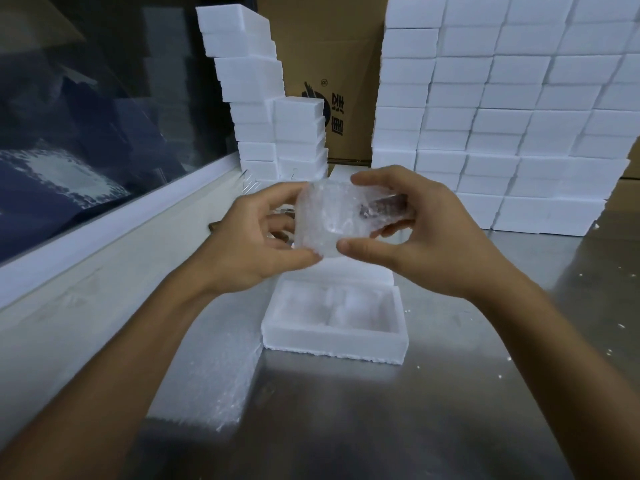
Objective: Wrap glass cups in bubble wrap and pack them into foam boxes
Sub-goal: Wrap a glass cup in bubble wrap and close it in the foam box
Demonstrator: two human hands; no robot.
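a metal bench (485, 393) fills the lower part of the view, its surface dotted with small white foam crumbs on the right side. along the back right rises a big wall of stacked white foam boxes (502, 109), and a narrower, leaning stack of foam boxes (256, 95) stands at the back left. between the two stacks a brown cardboard carton (332, 64) with dark printing shows. a dark window (86, 109) with a pale sill runs along the left edge. a pile of bubble wrap sheets (211, 375) lies flat on the bench at the left, just beside an open foam box (332, 337), which sits in the middle of the bench with its hollow facing up; something pale and blurred lies inside it. its lid (356, 271) seems to lie just behind it, touching its far edge. above that box, held in the air, is a glass cup wrapped in bubble wrap (329, 216). the left hand (249, 247) grips the bundle's left end with curled fingers and thumb, and the right hand (415, 230) grips the right end, fingers over the top and thumb under the near side.
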